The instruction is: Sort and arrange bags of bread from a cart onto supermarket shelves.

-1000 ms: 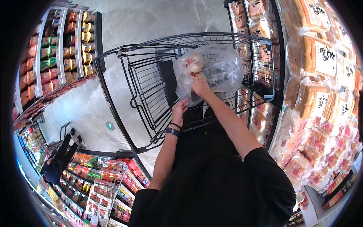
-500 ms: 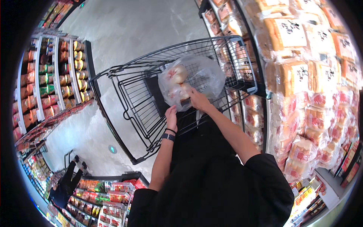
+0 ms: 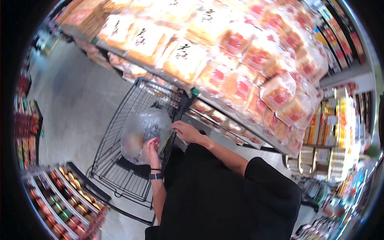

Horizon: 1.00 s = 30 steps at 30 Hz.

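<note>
One plastic bag (image 3: 151,119) in black cart (image 3: 134,168); grey floor (image 3: 86,96); bread shelf (image 3: 245,121) alongside.

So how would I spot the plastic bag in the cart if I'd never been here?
Find the bright bank of packaged bread across the top, then the dark wire shopping cart below its left half. The see-through plastic bag sits in the cart, by the person's left hand. Unlike the snugly wrapped bread, it is loose and ballooned out.
</note>
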Motion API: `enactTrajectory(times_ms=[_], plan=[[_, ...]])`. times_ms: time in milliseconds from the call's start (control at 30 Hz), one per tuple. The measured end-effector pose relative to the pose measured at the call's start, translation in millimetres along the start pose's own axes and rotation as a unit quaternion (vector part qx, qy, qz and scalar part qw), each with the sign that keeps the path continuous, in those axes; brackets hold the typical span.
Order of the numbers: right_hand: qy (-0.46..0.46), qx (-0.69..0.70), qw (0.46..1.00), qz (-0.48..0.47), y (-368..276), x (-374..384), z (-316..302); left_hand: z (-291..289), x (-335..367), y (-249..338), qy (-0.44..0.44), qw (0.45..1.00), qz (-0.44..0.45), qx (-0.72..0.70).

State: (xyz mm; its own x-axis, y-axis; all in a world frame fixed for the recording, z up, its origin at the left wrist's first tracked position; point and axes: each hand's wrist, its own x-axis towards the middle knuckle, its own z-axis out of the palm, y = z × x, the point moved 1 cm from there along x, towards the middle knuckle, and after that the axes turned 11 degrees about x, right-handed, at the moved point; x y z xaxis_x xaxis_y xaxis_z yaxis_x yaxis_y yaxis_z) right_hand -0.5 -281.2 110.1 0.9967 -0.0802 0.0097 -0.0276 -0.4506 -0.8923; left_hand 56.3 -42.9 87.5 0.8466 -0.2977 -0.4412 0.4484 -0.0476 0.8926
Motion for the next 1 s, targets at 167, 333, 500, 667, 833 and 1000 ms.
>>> enactTrajectory(times_ms=[167, 333, 500, 667, 833, 1000], plan=[[0.053, 0.042, 0.997, -0.042, -31.3, -13.3, -84.3, 72.9, -1.9, 18.1, -0.108, 0.994, 0.015, -0.026], [0.242, 0.075, 0.967, 0.025, -67.6, -54.6, -218.4, 143.3, -14.0, 12.3, -0.184, 0.983, -0.013, 0.019], [0.483, -0.073, 0.873, -0.008, -83.0, -120.0, -358.2, 188.5, -33.5, 9.7, -0.217, 0.973, -0.04, 0.073], [0.536, -0.324, 0.78, 0.013, -78.5, -170.0, -460.1, 223.4, -41.0, -2.7, -0.205, 0.974, -0.051, 0.082], [0.458, -0.349, 0.812, 0.096, -53.2, -185.2, -506.0, 259.0, -42.0, -14.7, -0.199, 0.975, -0.062, 0.075], [0.43, -0.245, 0.861, 0.114, -54.1, -182.8, -506.5, 303.9, -46.4, -15.5, -0.221, 0.969, -0.061, 0.091]])
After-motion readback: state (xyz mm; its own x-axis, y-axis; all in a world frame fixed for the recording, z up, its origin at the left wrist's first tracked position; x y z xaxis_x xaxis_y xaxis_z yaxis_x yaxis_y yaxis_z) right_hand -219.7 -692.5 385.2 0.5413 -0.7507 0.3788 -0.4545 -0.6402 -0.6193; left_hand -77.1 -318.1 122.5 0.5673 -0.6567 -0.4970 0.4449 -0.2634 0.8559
